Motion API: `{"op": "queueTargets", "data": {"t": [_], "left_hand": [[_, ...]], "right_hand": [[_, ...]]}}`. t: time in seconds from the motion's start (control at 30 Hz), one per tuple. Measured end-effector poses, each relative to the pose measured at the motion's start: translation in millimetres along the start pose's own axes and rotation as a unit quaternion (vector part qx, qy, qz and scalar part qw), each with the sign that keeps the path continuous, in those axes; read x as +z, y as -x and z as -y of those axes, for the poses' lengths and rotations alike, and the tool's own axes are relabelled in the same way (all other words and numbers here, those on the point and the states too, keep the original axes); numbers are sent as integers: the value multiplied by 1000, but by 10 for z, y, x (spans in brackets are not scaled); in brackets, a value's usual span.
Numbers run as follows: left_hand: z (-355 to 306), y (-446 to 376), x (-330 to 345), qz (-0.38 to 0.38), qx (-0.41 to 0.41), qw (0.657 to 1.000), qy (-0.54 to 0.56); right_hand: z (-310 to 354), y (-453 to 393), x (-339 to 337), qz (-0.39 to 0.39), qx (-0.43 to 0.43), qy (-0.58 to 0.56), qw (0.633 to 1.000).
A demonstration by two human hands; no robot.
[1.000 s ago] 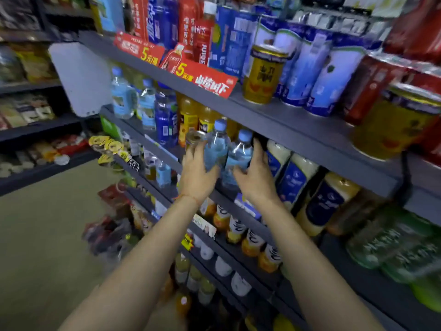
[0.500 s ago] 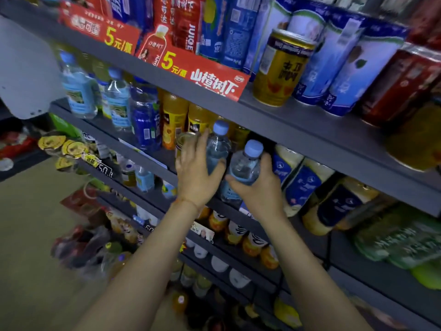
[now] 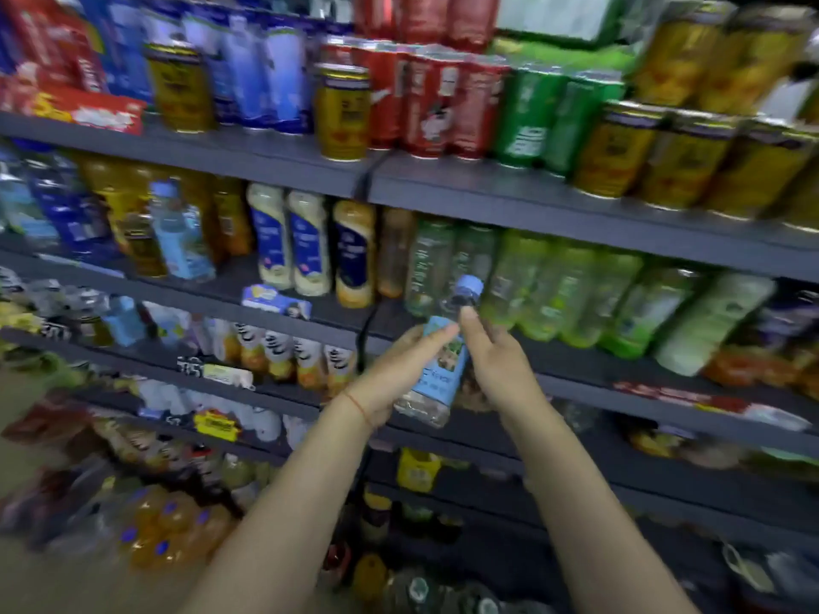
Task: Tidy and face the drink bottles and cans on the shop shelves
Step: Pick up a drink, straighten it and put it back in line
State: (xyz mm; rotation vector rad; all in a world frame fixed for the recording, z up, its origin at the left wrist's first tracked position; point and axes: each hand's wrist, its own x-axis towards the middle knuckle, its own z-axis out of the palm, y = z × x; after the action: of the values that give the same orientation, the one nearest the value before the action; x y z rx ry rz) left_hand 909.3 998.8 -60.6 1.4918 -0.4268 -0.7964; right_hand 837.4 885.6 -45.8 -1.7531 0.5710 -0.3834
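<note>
Left hand (image 3: 390, 378): palm under the lower body of a water bottle (image 3: 438, 370), fingers curled up along its label; thin red string round the wrist. Right hand (image 3: 495, 361): fingers closed on the same bottle at neck and shoulder, forearm reaching up from the lower right. The bottle is clear ribbed plastic with a pale blue paper-like label and a blue screw cap (image 3: 469, 289); it is tilted, cap up and to the right, held in the air in front of the middle shelf (image 3: 576, 361), near its front edge. Behind it on that shelf: green-tinted bottles (image 3: 549, 294), upright, translucent. To their left: cream bottles with dark blue labels (image 3: 306, 245). Upper shelf (image 3: 487, 201), along the front edge: cylindrical metal cans, yellow (image 3: 343, 113), red (image 3: 443, 108) and green (image 3: 527, 117). Picture is blurred; print unreadable.
</note>
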Motion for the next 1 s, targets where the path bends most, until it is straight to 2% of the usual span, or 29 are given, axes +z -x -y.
{"op": "queueTargets", "data": {"t": [0.1,0.23,0.37,0.47,0.57,0.67,0.77,0.83,0.9,1.0], "left_hand": [[160,30,938,19,-6,997,74],[41,89,2141,39,32,991,128],[-206,29,3215,64,132,983,114],[-478,-40,3949,109,225,961,117],[-686,-178,4635,146,304,935,107],[-851,-380,5305,181,345,916,94],[-1052,-653,5942,188,375,907,35],[-1173,-847,6338,164,381,910,15],[-1274,-999,6720,93,413,905,-27],[-1380,-1122,7308,2,494,863,-110]], "right_hand": [[-243,394,-964,-31,36,-42,998],[-374,777,-2126,-75,14,-86,993],[-482,1006,-3113,-84,-91,-26,992],[-470,1081,-3748,-103,-194,4,975],[-412,1045,-4345,-176,-271,5,946],[-450,960,-5029,-239,-305,30,921],[-482,892,-5746,-289,-294,62,909],[-491,857,-6221,-321,-277,81,902],[-522,822,-6688,-352,-260,89,895],[-577,800,-7303,-396,-252,90,878]]}}
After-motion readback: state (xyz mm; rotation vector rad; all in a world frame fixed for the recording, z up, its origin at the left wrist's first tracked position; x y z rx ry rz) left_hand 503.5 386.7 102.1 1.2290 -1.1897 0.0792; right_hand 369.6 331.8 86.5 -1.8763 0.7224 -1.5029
